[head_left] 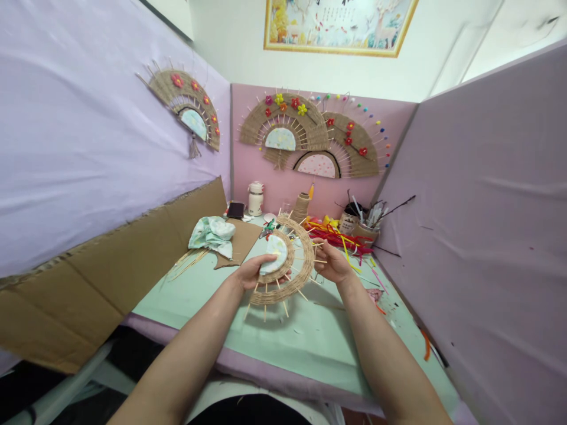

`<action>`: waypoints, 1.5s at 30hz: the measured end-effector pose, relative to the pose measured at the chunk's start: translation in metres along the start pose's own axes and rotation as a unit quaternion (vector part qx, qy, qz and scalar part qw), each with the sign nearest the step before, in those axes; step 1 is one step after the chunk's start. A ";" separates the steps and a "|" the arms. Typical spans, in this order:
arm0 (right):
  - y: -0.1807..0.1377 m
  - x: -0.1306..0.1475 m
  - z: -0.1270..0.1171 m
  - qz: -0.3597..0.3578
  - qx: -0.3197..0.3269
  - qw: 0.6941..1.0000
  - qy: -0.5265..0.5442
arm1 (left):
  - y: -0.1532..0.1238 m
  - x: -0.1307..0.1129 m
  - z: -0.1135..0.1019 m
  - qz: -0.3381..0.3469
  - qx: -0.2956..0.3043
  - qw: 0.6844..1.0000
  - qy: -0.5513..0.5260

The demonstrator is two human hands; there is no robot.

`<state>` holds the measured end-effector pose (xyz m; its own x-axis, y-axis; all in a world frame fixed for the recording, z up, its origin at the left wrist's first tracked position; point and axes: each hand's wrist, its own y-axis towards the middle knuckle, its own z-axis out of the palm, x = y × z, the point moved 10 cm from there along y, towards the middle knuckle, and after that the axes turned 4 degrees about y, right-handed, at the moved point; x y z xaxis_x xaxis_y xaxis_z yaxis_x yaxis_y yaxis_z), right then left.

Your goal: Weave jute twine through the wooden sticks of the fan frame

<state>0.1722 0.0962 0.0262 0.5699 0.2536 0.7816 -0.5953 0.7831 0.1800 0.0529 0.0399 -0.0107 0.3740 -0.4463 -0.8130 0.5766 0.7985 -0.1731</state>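
Observation:
I hold a half-made woven fan [297, 260] of jute cord and thin wooden sticks above the pale green table [310, 336]. Its middle is a pale patterned fabric half-disc. My left hand [251, 273] grips the fan at its lower left, thumb pressed on the fabric centre. My right hand [332, 264] is closed on the fan's right edge, fingers pinching among the protruding stick ends. The fan is tilted, its curved side to the upper right.
A folded green-white cloth [212, 234] and loose sticks [188, 262] lie on cardboard [101, 271] at the left. Coloured pipe cleaners [339, 236], tool cups [365, 227], a jute spool [301, 206], a white jar [256, 198] stand behind. Finished fans [283, 130] hang on the walls.

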 end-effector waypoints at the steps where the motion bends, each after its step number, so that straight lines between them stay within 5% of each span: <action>1: -0.001 -0.001 0.001 0.004 0.002 1.000 -0.003 | 0.000 0.000 0.003 0.010 0.018 1.000 0.004; 5: -0.001 -0.009 0.006 0.027 0.015 0.999 -0.037 | 0.003 -0.002 0.005 0.039 0.037 0.999 0.009; 11: 0.001 -0.016 0.003 0.041 0.036 0.996 -0.073 | 0.009 -0.003 -0.023 0.029 -0.082 0.993 -0.080; 29: -0.006 -0.003 0.013 0.013 -0.006 0.992 -0.125 | 0.004 0.001 -0.014 -0.019 -0.083 0.993 -0.082; 37: 0.000 -0.005 0.001 -0.003 -0.084 0.977 -0.194 | 0.005 0.004 -0.018 -0.032 -0.099 0.992 -0.069; 45: 0.003 0.004 -0.003 -0.038 -0.091 0.974 -0.205 | 0.006 0.010 -0.018 -0.051 -0.094 0.993 -0.054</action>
<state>0.1743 0.1015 0.0284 0.3131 -0.0282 0.9493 -0.4287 0.8878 0.1677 0.0475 0.0476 -0.0299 0.4028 -0.5613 -0.7230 0.4734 0.8038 -0.3603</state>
